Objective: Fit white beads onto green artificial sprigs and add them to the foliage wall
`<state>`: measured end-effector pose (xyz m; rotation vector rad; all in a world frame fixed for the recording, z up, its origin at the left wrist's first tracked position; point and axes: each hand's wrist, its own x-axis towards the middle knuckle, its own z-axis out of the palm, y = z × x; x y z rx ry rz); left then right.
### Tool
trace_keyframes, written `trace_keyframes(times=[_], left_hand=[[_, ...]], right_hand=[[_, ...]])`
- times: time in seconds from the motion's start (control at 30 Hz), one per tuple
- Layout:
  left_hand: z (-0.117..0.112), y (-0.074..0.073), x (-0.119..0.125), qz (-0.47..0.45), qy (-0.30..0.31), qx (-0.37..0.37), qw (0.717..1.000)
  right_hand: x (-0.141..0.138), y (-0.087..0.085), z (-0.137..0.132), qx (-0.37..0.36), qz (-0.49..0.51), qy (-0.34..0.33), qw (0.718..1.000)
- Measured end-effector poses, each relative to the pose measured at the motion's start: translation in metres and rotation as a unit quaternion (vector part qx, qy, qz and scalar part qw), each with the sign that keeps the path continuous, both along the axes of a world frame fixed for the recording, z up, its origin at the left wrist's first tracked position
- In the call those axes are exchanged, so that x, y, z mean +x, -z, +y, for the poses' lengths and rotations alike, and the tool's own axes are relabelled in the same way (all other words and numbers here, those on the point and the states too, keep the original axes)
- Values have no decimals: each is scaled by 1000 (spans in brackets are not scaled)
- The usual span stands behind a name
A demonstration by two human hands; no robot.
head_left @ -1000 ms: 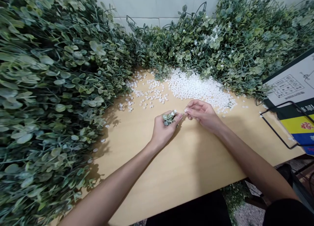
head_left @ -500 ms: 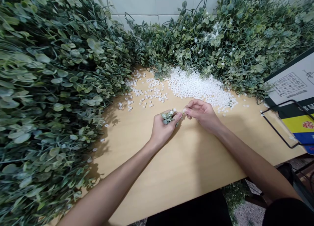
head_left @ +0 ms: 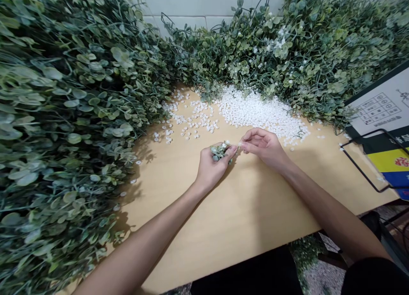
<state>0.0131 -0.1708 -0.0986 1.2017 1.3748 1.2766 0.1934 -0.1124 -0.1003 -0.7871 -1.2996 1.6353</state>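
Green sprig (head_left: 218,151) sits in the left hand (head_left: 212,165), above the table (head_left: 198,235), near its middle. Left fingers are curled round the sprig, thumb laid along it and pointing toward the right hand (head_left: 266,148); leaves and a few white specks show above the grip. Right thumb and forefinger are pinched together on a small pale bit (head_left: 240,145), the other fingers bent loosely behind. Fingertips of the two hands are just beside each other; whether the bit touches the sprig is too small to tell.

Beyond the hands: white pile (head_left: 255,111) of small pieces, dense behind the right hand. Looser pieces (head_left: 200,123) are scattered to its left. Foliage (head_left: 70,116) is heaped along the left side and continues across the back, against a pale wall (head_left: 179,1). At right, a black wire frame (head_left: 360,172) lies beside a printed box (head_left: 377,109) with yellow and blue bands.
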Motion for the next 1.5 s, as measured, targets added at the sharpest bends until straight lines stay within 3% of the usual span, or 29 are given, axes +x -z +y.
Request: trace_keyframes(times=[0.57, 1.03, 1.5], left_hand=[[0, -2, 1, 6, 9, 6, 1000], [-1, -5, 0, 13, 50, 9, 999], [0, -2, -1, 3, 39, 8, 999]], right_hand=[[2, -3, -1, 15, -22, -7, 1000], [10, -9, -7, 156, -97, -4, 983], [7, -4, -8, 134, -81, 9, 988]])
